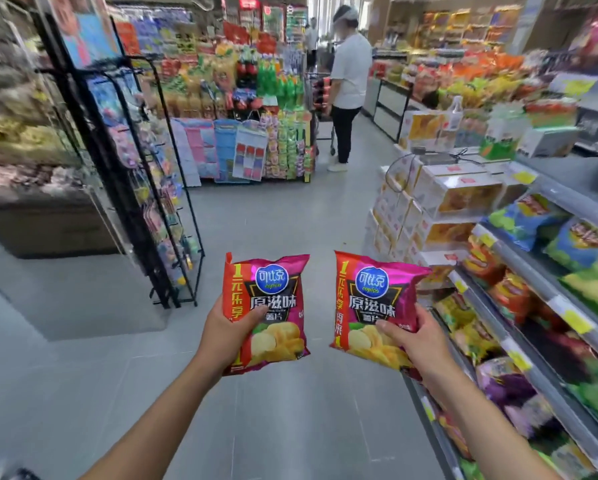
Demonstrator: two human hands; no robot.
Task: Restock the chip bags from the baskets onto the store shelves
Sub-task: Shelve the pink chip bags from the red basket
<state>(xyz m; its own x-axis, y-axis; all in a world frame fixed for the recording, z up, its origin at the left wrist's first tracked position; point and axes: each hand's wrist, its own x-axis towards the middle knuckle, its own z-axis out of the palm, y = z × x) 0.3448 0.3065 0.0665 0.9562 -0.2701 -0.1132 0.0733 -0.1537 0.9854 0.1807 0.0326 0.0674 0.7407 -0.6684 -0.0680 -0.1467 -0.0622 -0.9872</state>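
A black wire display rack of hanging packets stands on the grey floor at left. The left hand holds a red-and-magenta foil chip bag upright over the aisle, thumb across its front, fingers clamped on it from behind. Far down the aisle stands a person in a white shirt. A second red-and-magenta chip bag, just beside the first and apart from it, sits in the right hand, fingers curled round its right edge. Rightmost run grey store shelves stocked with blurred snack bags, seemingly chips.
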